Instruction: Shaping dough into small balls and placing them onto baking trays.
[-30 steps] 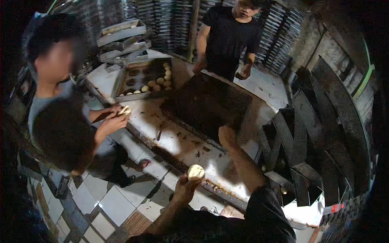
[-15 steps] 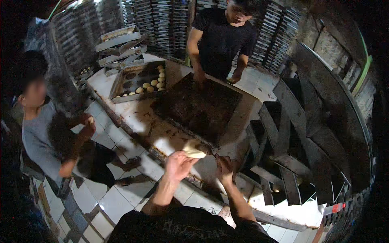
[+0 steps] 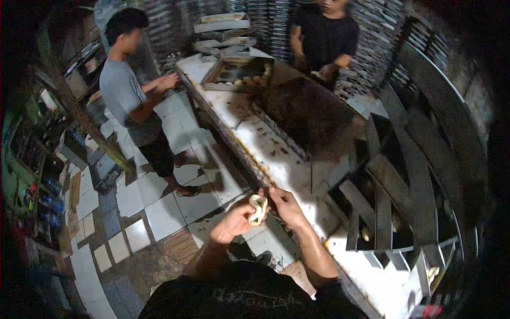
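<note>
The left hand [image 3: 231,223] grasps a pale, folded piece of dough [image 3: 258,210] just off the near edge of the table [image 3: 287,167], above the floor. The right hand [image 3: 287,206] is close beside it at the same edge, fingers bent; whether its fingertips grip anything I cannot tell.

Light lettering runs across the front of the wearer's black shirt [image 3: 255,299], below the dough and off the table's near side. Bluish bottles [image 3: 50,199] sit well left of the table, any labels too small to make out.

On the table's far end are a tray [image 3: 228,87] of round dough balls [image 3: 257,80] and a pile of metal pans [image 3: 222,25]; more dark metal pans [image 3: 382,178] are stacked crisscross toward its right end. A grey-shirted person [image 3: 123,93] stands left of the table, a black-shirted person [image 3: 326,37] behind it.
</note>
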Demonstrator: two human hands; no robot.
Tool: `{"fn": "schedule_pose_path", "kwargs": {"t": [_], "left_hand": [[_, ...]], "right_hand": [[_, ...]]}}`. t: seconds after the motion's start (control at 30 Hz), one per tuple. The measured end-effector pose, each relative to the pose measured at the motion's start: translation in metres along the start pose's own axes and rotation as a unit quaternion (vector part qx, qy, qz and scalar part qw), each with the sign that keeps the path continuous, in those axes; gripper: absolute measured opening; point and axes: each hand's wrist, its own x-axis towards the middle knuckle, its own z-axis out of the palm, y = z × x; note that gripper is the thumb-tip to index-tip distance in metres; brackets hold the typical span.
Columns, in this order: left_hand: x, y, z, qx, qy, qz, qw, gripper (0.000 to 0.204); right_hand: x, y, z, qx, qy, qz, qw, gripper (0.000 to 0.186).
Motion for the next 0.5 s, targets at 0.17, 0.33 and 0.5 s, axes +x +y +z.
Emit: {"fn": "schedule_pose_path", "kwargs": {"t": [0.17, 0.33, 0.5], "left_hand": [[-0.041, -0.030, -0.006, 0.096, 0.083, -0.078, 0.989, 0.023], [-0.062, -0.076, 0.058, 0.011, 0.112, -0.103, 0.988, 0.025], [-0.054, -0.140, 0.069, 0.214, -0.124, -0.133, 0.960, 0.028]], "right_hand": [[-0.090, -0.011, 0.015, -0.196, -0.046, -0.153, 0.967, 0.021], [-0.184, 0.028, 0.013, -0.488, 0.038, -0.310, 0.815, 0.022], [-0.244, 0.001, -0.045, -0.320, 0.074, -0.144, 0.933, 0.026]]}}
